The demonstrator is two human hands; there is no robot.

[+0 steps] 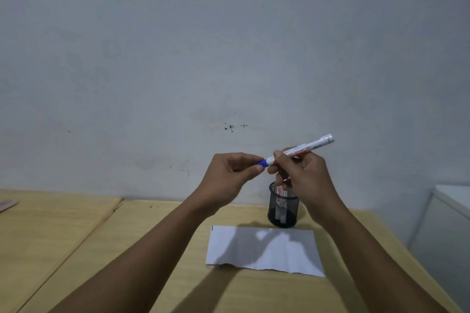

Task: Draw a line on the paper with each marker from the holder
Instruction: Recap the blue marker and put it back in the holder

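A white marker point(309, 146) with red print is held in the air above the table, its barrel gripped by my right hand point(302, 178). My left hand point(232, 173) pinches the marker's blue cap point(262, 162) at its left end. Below the hands stands a black mesh holder point(282, 207) with other markers inside, partly hidden by my right hand. In front of the holder lies a white sheet of paper point(264, 249) with a torn lower edge and a short dark mark at its top left corner.
The wooden table point(127, 249) has a seam running diagonally on the left. A grey wall stands right behind the holder. A white cabinet point(447, 223) stands at the right edge of the table.
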